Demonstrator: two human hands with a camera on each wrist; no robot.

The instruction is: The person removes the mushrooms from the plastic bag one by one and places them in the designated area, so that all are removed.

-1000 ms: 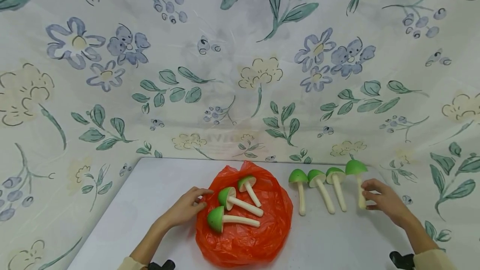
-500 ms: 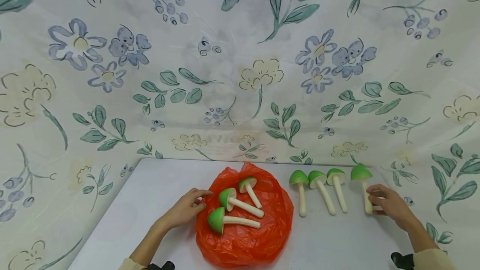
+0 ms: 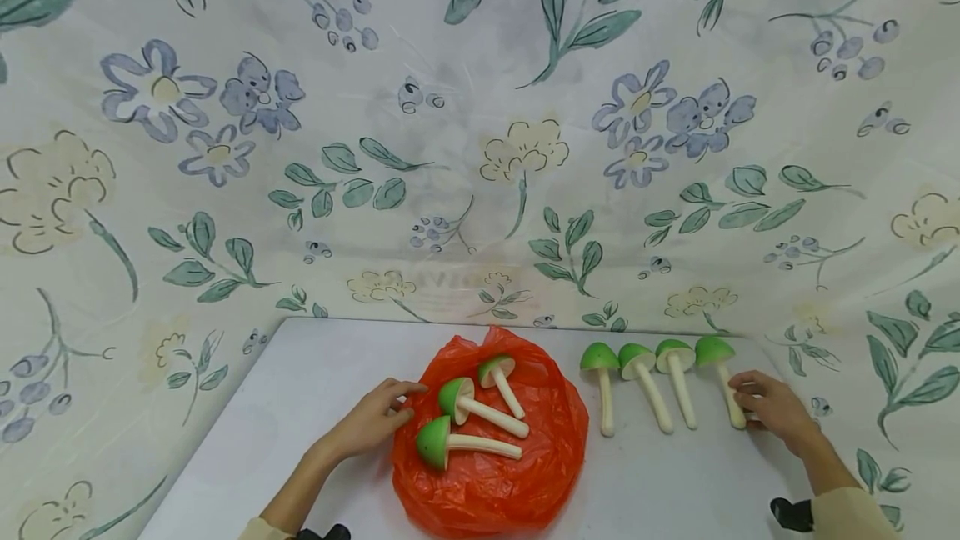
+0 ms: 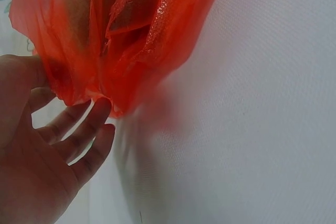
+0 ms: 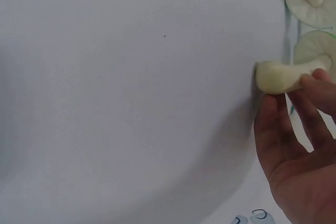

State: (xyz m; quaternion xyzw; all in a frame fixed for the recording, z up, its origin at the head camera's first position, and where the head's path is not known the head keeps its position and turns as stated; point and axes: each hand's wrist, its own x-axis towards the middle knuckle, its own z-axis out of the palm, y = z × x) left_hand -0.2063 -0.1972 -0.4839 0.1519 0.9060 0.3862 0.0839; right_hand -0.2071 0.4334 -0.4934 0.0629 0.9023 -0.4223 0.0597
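Observation:
My right hand (image 3: 776,411) pinches the cream stem of a green-capped toy mushroom (image 3: 716,350) at the right end of a row. In the right wrist view, thumb and fingers meet around the stem (image 5: 281,77) near its thick lower end, close over the white tabletop. My left hand (image 3: 375,415) holds the left edge of a crumpled red plastic bag (image 3: 517,490). The left wrist view has its fingers (image 4: 94,121) at the bag's gathered edge, with the thumb partly hidden behind the plastic. On the bag lie three similar mushrooms (image 3: 433,442), stems pointing right.
Three more green-capped mushrooms (image 3: 600,357) lie side by side between the bag and my right hand, caps toward the back. Everything lies on a white tabletop (image 3: 300,373). A flower-printed sheet (image 3: 465,148) hangs behind its back edge.
The mushroom in my right hand first shifted right and nearer, then its cap swung left beside the row and it came down at the row's end. My left hand stays at the bag.

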